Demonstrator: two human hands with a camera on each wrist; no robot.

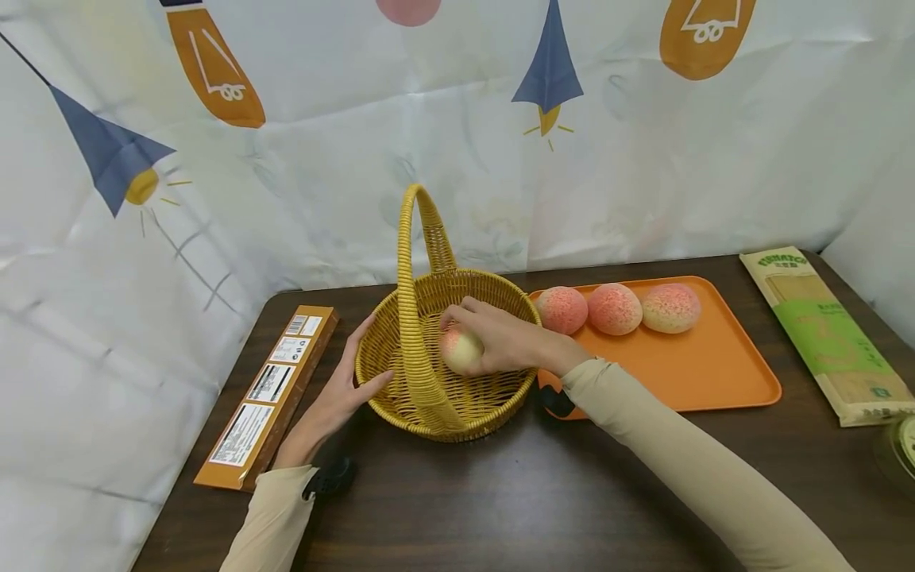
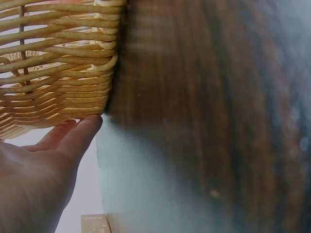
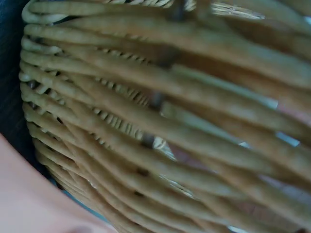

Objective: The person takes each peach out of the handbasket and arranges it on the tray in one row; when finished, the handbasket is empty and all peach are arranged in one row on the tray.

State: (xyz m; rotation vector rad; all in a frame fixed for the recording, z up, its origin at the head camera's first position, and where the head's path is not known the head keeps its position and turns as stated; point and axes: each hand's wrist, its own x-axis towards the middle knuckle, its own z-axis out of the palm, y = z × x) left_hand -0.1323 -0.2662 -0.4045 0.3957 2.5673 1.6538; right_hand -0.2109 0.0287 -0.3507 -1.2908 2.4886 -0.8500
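A yellow woven basket [image 1: 500, 298] with a tall arched handle stands on the dark table. Inside it, my right hand [image 1: 511, 338] grips a pink and cream peach [image 1: 461, 352] from above, fingers and thumb round the fruit. My left hand [image 1: 336, 401] rests at the basket's left rim, its thumb reaching toward the handle's base. In the left wrist view, straight fingers of that hand [image 2: 43, 165] touch the outer weave [image 2: 73, 82]. Blurred basket weave [image 3: 146, 116] fills most of the right wrist view, where the peach is hidden.
Three more peaches [image 1: 615, 309] sit in a row along the back of an orange tray [image 1: 679, 369], right of the basket. A flat orange-brown box [image 1: 268, 389] lies at the left. At the right are a green-labelled packet [image 1: 825, 330] and a jar [image 1: 902, 449].
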